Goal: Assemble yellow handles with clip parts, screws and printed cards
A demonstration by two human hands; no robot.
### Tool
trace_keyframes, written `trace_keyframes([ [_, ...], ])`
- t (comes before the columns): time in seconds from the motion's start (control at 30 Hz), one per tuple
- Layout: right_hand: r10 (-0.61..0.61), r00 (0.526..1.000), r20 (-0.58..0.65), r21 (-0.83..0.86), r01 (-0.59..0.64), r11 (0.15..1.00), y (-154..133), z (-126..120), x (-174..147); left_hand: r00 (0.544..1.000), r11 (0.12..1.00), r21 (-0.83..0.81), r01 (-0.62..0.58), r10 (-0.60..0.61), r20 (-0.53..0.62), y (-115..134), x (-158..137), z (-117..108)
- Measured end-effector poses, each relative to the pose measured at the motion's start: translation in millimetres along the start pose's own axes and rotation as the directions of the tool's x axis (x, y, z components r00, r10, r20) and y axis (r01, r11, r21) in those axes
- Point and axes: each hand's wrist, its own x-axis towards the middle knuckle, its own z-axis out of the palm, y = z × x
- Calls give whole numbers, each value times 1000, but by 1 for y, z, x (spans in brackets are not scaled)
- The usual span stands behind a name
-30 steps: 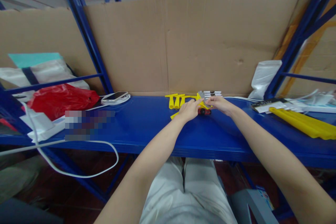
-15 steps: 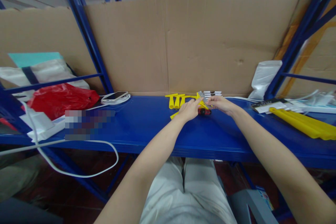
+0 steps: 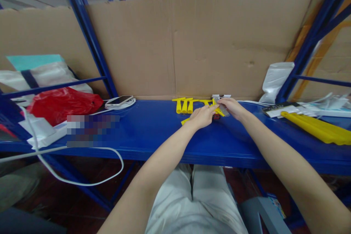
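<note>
My left hand (image 3: 202, 117) is closed around a yellow T-shaped scraper (image 3: 185, 121), whose handle end sticks out on the left below the hand. The scraper's wide yellow head (image 3: 219, 112) shows past my fingertips. My right hand (image 3: 231, 106) pinches a flat greyish strip (image 3: 224, 110) against that head; whether it is metal or clear plastic I cannot tell. Both hands nearly touch. Partly hidden beneath them, a small red and black object (image 3: 216, 116) lies on the blue shelf (image 3: 153, 128). Several similar yellow scrapers (image 3: 184, 106) lie in a row just behind my left hand.
Small white packets (image 3: 221, 96) lie behind my right hand, by the cardboard wall (image 3: 214, 44). Long yellow pieces (image 3: 315, 128) rest at the right. On the left are a phone (image 3: 122, 100) on a coiled white cable, a red bag (image 3: 65, 104) and a drooping white cable (image 3: 120, 161).
Both hands have shifted slightly right with the scraper. The grey strip now lies lower along the scraper's head, and my right hand covers more of the white packets.
</note>
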Motion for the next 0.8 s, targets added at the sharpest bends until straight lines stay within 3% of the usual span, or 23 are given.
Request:
trace_keyframes([
  [0.23,-27,999,-39,-88,23,996,2,-2,0,999,999,5,-32,32,-1,1,1,3],
  [0.43,-3,997,-82,-52,-1,999,5,-5,4,999,999,-22,35,-35,-16,-8,4,5],
  [0.5,-20,992,-123,-158,0,987,10,-11,9,998,997,-29,67,-68,-19,-14,6,6],
  [0.57,-93,984,-154,-412,22,911,17,-18,14,995,995,-29,96,-96,-19,-20,7,8],
  [0.67,-122,986,-117,-738,-3,675,25,-23,18,994,994,-23,108,-108,-15,-26,9,11],
  [0.8,-73,994,-83,-915,-47,400,30,-17,15,994,994,-12,109,-109,-2,-27,11,14],
])
